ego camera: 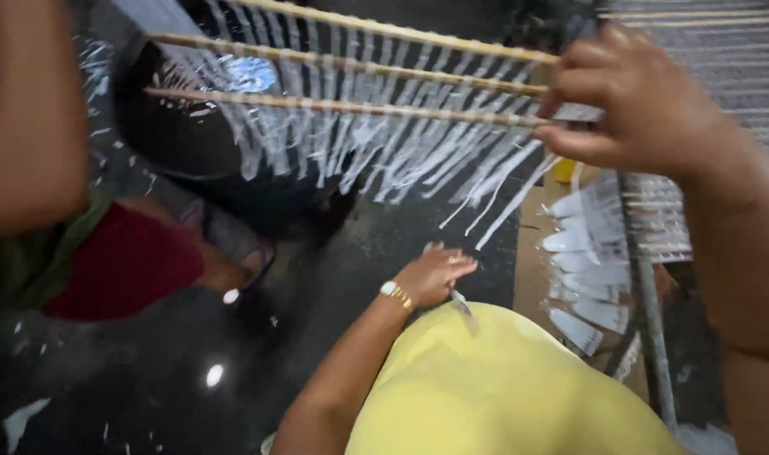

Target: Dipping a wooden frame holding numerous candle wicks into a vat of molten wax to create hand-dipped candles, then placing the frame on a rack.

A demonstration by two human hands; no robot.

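Observation:
My right hand (pixel 646 105) is closed around the right ends of three thin wooden sticks (pixel 351 80), held level and side by side. Many white strips (pixel 384 147) hang from the sticks in rows, blurred by motion. The sticks' left ends stick out free with nothing holding them. Only my left forearm (pixel 26 126) shows at the far left edge; its hand is out of the frame.
Below me a person in a yellow top (pixel 494 388) reaches a hand with a gold watch (pixel 431 274) toward the dark floor (pixel 233 371). Another person in dark red (pixel 123 261) sits at left, one sandalled foot (pixel 241 261) out. More white strips lie on a rack (pixel 608 244) at right.

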